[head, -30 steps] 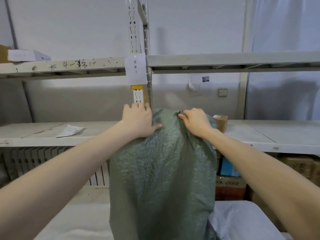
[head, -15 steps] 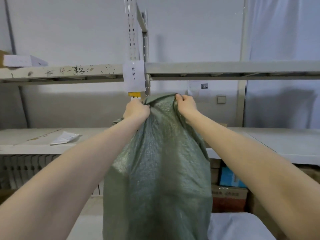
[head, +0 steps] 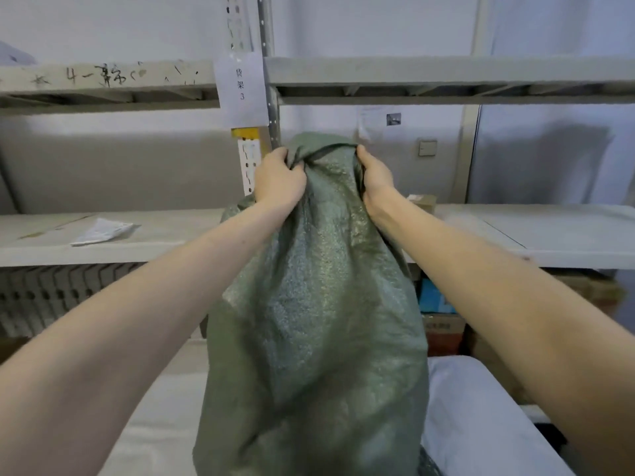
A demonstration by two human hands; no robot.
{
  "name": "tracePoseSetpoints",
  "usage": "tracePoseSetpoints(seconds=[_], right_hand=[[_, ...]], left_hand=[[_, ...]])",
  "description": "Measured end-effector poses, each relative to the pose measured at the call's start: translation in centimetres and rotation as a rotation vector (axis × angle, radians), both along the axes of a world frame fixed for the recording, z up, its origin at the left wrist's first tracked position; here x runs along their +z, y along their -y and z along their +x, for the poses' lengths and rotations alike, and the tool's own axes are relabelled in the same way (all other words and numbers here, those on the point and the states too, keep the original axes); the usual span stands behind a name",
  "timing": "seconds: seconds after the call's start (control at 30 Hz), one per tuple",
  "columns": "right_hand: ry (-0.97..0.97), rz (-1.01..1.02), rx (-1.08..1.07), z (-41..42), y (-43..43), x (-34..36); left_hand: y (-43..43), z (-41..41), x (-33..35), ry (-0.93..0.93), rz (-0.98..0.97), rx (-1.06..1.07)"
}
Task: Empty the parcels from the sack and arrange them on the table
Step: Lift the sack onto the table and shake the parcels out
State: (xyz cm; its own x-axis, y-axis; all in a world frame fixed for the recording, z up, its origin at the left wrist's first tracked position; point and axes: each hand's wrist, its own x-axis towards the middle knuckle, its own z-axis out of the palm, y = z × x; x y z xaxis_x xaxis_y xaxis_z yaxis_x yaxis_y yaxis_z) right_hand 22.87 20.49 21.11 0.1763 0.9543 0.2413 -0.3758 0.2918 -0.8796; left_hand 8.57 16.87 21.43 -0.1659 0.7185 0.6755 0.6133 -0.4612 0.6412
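A green woven sack [head: 316, 321] hangs in front of me, held up by its top end. My left hand [head: 278, 180] grips bunched fabric at the top left. My right hand [head: 376, 178] grips the top right corner. The sack's lower part bulges and reaches below the frame. No parcel from inside the sack is visible. The pale table [head: 154, 407] lies under the sack.
A grey metal shelf unit [head: 515, 231] stands behind the sack, with a white paper packet [head: 103, 231] at left and a small brown box [head: 421, 202] at right. Cartons [head: 443, 324] sit under the shelf. A pale cloth or bag [head: 481, 424] lies lower right.
Both hands raised the sack's top end, bunching the fabric tighter; since half a second ago it sits slightly lower in the view and the view has shifted.
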Motion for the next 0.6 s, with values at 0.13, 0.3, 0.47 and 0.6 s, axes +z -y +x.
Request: tracePoseSetpoints(seconds=[0.13, 0.3, 0.47, 0.6], right_hand=[[0.142, -0.060, -0.097, 1.6, 1.0, -0.5], [0.150, -0.051, -0.073, 1.1, 3.7, -1.0], [-0.005, -0.050, 0.141, -1.2, 5.6, -2.2], [-0.049, -0.024, 0.261, -0.8, 5.8, -2.1]], left_hand=[[1.8, -1.2, 2.7, -0.268, -0.332, -0.036], [4.1, -4.1, 3.7, -0.309, -0.626, -0.152], [4.0, -5.0, 1.5, -0.358, -0.667, -0.247], [3.1, -3.5, -0.1, -0.301, -0.558, -0.147]])
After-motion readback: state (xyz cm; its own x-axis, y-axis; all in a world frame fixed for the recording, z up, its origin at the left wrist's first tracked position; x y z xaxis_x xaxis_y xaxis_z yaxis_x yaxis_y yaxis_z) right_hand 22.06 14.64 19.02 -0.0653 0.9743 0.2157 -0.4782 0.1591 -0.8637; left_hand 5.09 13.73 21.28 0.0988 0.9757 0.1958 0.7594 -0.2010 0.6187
